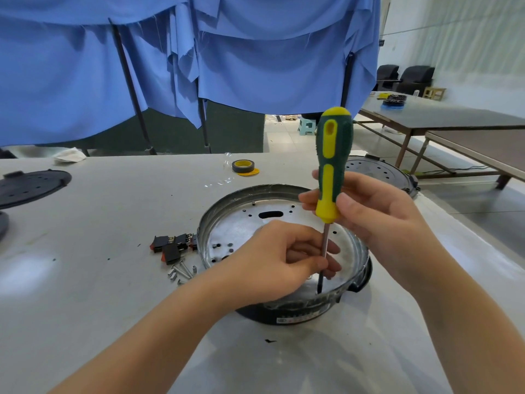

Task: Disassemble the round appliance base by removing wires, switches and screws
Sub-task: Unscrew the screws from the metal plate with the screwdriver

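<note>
— Your right hand (377, 211) grips what?

— You hold the green-and-yellow screwdriver (333, 166) upright by the low end of its handle; your left hand (281, 254) pinches its shaft, with the tip down near the front rim inside the round appliance base (227, 223).

— And where does your base sit?

— On the white table (99, 280), open side up, in front of you. Just left of it you have three black switches (170, 247), and beside those a few loose screws (181, 271). Beyond lies your tape roll (243, 166).
</note>
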A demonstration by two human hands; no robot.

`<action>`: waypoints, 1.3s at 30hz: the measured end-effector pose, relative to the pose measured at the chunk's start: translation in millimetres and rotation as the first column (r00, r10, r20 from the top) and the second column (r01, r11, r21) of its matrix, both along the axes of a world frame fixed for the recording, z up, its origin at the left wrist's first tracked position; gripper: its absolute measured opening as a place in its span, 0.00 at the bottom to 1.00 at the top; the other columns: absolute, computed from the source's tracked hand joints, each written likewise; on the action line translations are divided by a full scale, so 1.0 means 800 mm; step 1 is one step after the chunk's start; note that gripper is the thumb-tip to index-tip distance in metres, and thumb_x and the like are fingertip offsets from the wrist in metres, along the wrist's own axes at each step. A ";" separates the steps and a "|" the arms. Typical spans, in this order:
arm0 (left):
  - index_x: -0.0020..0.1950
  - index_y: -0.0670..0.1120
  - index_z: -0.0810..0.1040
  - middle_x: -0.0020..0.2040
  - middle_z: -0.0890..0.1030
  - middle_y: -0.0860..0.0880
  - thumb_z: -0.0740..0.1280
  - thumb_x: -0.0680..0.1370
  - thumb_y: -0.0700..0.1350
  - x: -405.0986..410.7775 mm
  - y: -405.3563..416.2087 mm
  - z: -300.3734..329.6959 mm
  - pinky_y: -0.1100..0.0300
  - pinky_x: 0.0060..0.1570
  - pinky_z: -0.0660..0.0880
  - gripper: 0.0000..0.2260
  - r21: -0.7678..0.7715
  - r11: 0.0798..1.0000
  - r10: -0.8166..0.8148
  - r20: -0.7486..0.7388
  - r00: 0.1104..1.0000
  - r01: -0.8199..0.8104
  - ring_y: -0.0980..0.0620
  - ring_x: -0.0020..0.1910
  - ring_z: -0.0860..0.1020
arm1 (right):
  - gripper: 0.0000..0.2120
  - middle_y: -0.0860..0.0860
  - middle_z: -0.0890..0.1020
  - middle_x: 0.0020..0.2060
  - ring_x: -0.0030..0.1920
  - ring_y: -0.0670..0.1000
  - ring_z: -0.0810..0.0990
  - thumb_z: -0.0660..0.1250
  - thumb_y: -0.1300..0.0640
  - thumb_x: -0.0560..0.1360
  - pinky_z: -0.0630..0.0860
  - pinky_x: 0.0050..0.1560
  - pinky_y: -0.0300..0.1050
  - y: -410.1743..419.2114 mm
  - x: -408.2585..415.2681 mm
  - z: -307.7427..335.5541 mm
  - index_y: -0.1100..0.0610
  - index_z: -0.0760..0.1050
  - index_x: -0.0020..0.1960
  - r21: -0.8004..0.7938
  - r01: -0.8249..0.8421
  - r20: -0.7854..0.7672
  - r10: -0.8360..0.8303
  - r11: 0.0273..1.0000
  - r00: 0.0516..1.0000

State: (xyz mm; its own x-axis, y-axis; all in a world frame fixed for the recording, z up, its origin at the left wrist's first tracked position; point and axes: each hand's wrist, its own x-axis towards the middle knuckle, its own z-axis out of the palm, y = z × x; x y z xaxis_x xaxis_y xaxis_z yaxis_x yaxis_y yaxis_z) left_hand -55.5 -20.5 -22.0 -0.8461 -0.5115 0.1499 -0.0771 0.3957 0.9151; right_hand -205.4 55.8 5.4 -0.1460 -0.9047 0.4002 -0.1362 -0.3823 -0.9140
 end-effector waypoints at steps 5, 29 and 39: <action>0.41 0.50 0.82 0.38 0.85 0.51 0.75 0.70 0.40 -0.004 -0.003 -0.001 0.64 0.45 0.80 0.06 -0.051 0.993 0.101 -0.006 0.995 -0.102 0.55 0.37 0.84 | 0.15 0.45 0.84 0.40 0.44 0.44 0.83 0.74 0.48 0.64 0.77 0.45 0.33 -0.002 0.010 0.000 0.46 0.80 0.51 -0.022 0.086 -0.085 -0.088 0.996 0.993; 0.38 0.50 0.83 0.37 0.86 0.49 0.75 0.69 0.38 -0.003 -0.005 0.001 0.64 0.43 0.80 0.07 -0.025 0.994 0.104 -0.143 0.984 -0.109 0.52 0.37 0.85 | 0.15 0.49 0.85 0.43 0.45 0.47 0.84 0.71 0.55 0.65 0.79 0.47 0.37 -0.003 0.001 -0.002 0.54 0.79 0.52 -0.041 0.058 0.015 -0.058 0.997 0.998; 0.45 0.47 0.82 0.40 0.86 0.48 0.73 0.73 0.40 -0.002 -0.005 0.002 0.59 0.49 0.80 0.03 -0.009 0.997 0.070 -0.093 0.993 -0.071 0.53 0.41 0.85 | 0.13 0.52 0.85 0.46 0.45 0.46 0.83 0.71 0.51 0.65 0.78 0.49 0.38 -0.002 0.005 -0.002 0.51 0.81 0.49 -0.038 0.123 -0.061 -0.125 0.992 0.990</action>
